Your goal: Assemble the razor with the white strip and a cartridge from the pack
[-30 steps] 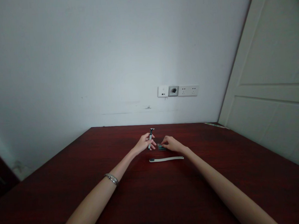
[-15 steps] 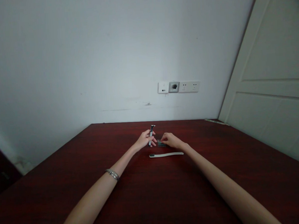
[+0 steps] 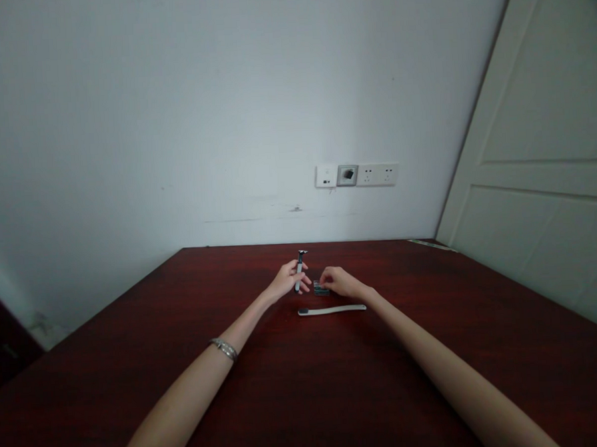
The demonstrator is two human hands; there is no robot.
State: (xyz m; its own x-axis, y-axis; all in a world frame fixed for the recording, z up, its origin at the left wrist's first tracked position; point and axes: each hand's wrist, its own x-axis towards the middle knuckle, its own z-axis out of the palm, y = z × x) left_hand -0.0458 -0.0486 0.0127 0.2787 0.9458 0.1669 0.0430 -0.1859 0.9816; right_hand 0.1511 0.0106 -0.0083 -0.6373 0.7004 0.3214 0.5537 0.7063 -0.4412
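Note:
A safety razor (image 3: 299, 274) with a pale handle stands nearly upright in my left hand (image 3: 285, 280), its head at the top. Thumb and fingers are closed around the handle, the lower fingers loosely spread. My right hand (image 3: 339, 281) bends down over a small clear case (image 3: 321, 291) with dark contents, just right of the razor. Its thumb and fingertips are pinched together at the case's upper right part. What lies between them is too small to make out. A pale toothbrush (image 3: 333, 310) with dark bristles lies crosswise nearer me, its head to the left.
The dark red tabletop (image 3: 307, 383) runs back to a white wall (image 3: 198, 122). Sockets and switches (image 3: 357, 175) sit on the wall above it. A white door (image 3: 540, 171) stands at the right. A thin pale strip (image 3: 432, 245) lies at the table's back right edge.
My left hand and the razor have shifted very slightly left. The clear case sits slightly lower and further left, with more of it showing under my right fingertips. The toothbrush has not moved.

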